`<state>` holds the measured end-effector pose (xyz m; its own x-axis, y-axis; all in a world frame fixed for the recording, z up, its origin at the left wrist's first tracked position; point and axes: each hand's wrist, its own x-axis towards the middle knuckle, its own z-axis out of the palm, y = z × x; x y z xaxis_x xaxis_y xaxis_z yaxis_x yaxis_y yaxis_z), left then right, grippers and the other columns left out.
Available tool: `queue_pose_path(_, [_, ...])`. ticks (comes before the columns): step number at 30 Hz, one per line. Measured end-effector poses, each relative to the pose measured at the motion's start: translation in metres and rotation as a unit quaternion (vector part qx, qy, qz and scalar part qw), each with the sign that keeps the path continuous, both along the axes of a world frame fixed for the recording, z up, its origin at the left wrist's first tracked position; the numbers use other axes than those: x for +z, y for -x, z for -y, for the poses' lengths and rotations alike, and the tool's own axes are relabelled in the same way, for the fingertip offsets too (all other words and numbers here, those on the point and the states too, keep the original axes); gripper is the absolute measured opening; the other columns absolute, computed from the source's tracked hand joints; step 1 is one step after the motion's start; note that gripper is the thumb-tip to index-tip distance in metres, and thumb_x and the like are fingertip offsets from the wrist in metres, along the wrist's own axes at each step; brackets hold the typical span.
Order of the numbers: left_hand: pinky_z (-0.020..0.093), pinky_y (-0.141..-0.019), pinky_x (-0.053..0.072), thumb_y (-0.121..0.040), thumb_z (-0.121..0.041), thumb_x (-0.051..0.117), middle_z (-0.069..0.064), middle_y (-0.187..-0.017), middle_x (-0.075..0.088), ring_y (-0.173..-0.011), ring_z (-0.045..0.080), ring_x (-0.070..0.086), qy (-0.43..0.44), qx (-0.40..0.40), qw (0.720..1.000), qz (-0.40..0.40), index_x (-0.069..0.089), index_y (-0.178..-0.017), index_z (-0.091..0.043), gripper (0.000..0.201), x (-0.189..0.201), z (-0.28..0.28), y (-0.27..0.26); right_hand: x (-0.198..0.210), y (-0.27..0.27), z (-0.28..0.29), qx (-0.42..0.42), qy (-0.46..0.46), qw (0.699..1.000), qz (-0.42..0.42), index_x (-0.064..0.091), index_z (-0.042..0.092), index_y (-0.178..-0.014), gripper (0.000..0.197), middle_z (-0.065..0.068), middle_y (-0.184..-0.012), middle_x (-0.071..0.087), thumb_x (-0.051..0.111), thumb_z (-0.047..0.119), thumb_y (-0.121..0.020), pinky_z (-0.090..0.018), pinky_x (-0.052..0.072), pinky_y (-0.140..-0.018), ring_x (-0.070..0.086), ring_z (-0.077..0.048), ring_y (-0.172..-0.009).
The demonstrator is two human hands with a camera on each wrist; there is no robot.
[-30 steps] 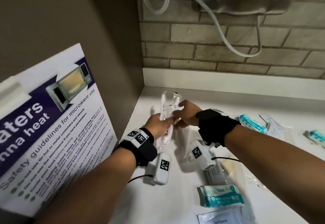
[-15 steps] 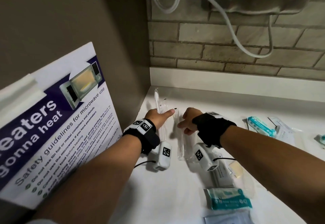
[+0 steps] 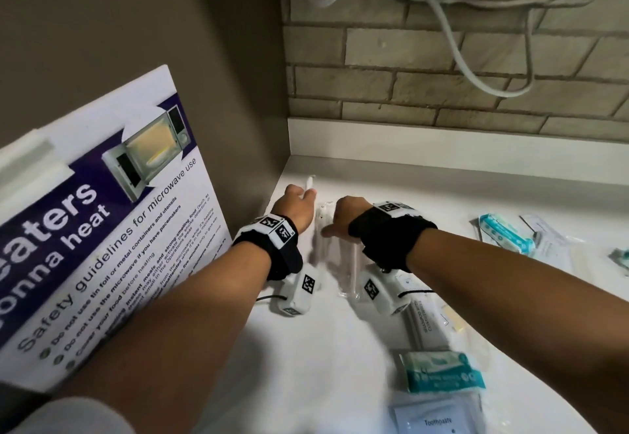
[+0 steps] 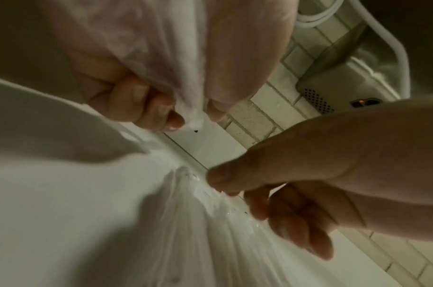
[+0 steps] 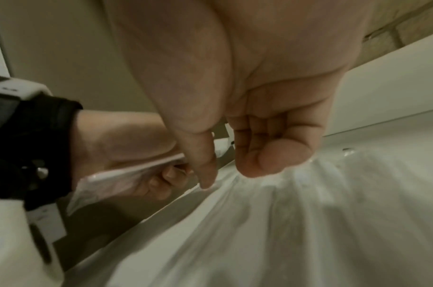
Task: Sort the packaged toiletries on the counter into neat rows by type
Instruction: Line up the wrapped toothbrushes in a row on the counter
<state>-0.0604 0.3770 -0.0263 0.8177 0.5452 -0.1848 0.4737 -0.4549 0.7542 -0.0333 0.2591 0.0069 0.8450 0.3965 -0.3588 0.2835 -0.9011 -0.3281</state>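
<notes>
On the white counter point(image 3: 476, 195), in its far left corner, my left hand point(image 3: 299, 202) pinches a long clear-wrapped packet point(image 3: 310, 183) with a white stick inside. The left wrist view shows thumb and fingers of that hand point(image 4: 193, 116) closed on the plastic point(image 4: 183, 68). Just to its right, my right hand point(image 3: 335, 226) has its fingers curled, their tips resting on a second clear packet point(image 3: 343, 263) that lies flat. In the right wrist view that hand point(image 5: 225, 170) shows thumb and fingers apart with nothing between them, above the packet point(image 5: 308, 213).
A microwave safety poster point(image 3: 102, 229) leans against the left wall. Teal wipe packs point(image 3: 442, 372), a toothpaste sachet point(image 3: 439, 420) and a shampoo sachet point(image 3: 425, 324) lie near me. More teal point(image 3: 503, 232) and clear packets point(image 3: 551, 239) lie at right. A white cable point(image 3: 459, 59) hangs on the brick wall.
Both hands held the clear packets together in the air a second ago. They have parted and dropped to the counter, the left towards the corner wall, the right laying its packet flat.
</notes>
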Motion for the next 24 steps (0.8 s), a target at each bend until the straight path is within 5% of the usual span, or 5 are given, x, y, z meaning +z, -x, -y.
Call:
queue_pose_path(4, [0.031,-0.095,0.040,-0.099,-0.025,0.036,0.015,-0.133,0.058,-0.121,0.034,0.052,-0.045,-0.011,0.999,-0.009,0.050,-0.134,-0.012,0.040,-0.001,-0.002,0.013,-0.010,0.014,-0.017,-0.033,-0.011,0.999,-0.035,0.053,0.015,-0.059,0.051,-0.006,-0.068,0.068,0.071,0.062,-0.066,-0.036,0.059,-0.069,0.069,-0.024,-0.066])
queue_pose_path(10, [0.035,-0.102,0.042,-0.097,-0.025,0.042,0.016,-0.139,0.052,-0.125,0.034,0.051,-0.110,-0.066,0.989,-0.076,0.038,-0.144,-0.014,0.048,-0.021,-0.006,0.036,-0.044,-0.005,-0.026,-0.064,-0.028,0.997,-0.041,0.045,0.011,-0.114,0.069,-0.012,-0.103,0.070,0.077,0.037,-0.059,-0.045,0.057,-0.084,0.070,-0.031,-0.093])
queue_pose_path(16, [0.035,-0.110,0.036,-0.098,-0.032,0.047,0.014,-0.148,0.044,-0.133,0.031,0.045,-0.115,-0.083,0.985,-0.099,0.037,-0.146,-0.015,0.052,-0.028,-0.016,0.037,-0.011,0.022,-0.016,-0.061,-0.067,0.994,-0.067,0.037,0.000,-0.114,0.037,-0.012,-0.089,0.075,0.058,0.005,-0.083,-0.032,0.058,-0.061,0.069,-0.024,-0.064])
queue_pose_path(19, [0.034,-0.113,0.032,-0.099,-0.030,0.044,0.013,-0.153,0.036,-0.138,0.029,0.039,-0.117,-0.097,0.983,-0.108,0.035,-0.149,-0.015,0.052,-0.027,-0.019,0.034,-0.014,0.015,-0.012,-0.065,-0.091,0.991,-0.070,0.049,0.001,-0.109,0.025,-0.006,-0.058,0.071,0.059,0.005,-0.087,-0.022,0.052,-0.043,0.061,-0.013,-0.039])
queue_pose_path(24, [0.034,-0.110,0.038,-0.092,-0.023,0.054,0.014,-0.146,0.046,-0.130,0.029,0.049,-0.123,-0.097,0.983,-0.098,0.043,-0.144,-0.015,0.054,-0.026,-0.018,0.034,-0.014,0.018,-0.009,-0.068,-0.098,0.990,-0.077,0.054,0.007,-0.064,0.028,0.006,-0.022,0.045,0.063,0.011,-0.089,-0.005,0.027,-0.024,0.042,-0.001,-0.017])
